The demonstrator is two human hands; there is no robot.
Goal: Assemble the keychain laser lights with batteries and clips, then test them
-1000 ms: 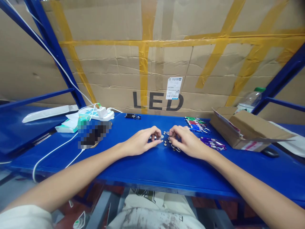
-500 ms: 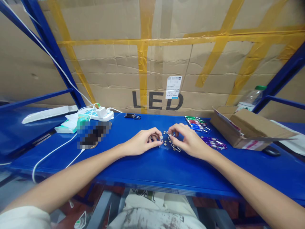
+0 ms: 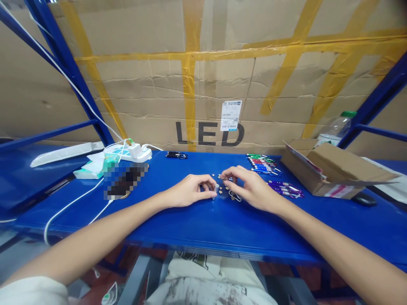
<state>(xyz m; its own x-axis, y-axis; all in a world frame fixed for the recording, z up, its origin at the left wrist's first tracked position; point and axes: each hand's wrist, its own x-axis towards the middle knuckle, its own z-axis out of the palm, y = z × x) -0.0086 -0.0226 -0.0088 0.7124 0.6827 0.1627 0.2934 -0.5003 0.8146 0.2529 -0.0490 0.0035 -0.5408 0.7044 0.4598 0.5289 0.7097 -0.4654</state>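
Note:
My left hand [image 3: 192, 190] rests low over the blue table, thumb and fingers closed on a small pale, round-topped piece [image 3: 216, 187]. Its kind is too small to tell. To its right, my right hand [image 3: 248, 186] is bent into a pinch above the little pile; whatever its fingertips hold is hidden. Several small round metal discs [image 3: 220, 192] lie between the two hands. Beneath my right fingers, a silver clip [image 3: 235, 196] is partly covered.
Rows of coloured pens [image 3: 262, 164] and purple pens [image 3: 285, 189] lie right of my hands, beside an opened cardboard box [image 3: 330, 169]. Black pens [image 3: 177, 155] are at the back. A power strip [image 3: 136, 153], cables and a blurred dark object [image 3: 127, 181] occupy the left.
My right hand has shifted slightly left, towards my left hand. The pale piece at my left fingertips sits a little lower, and another disc shows behind the fingers.

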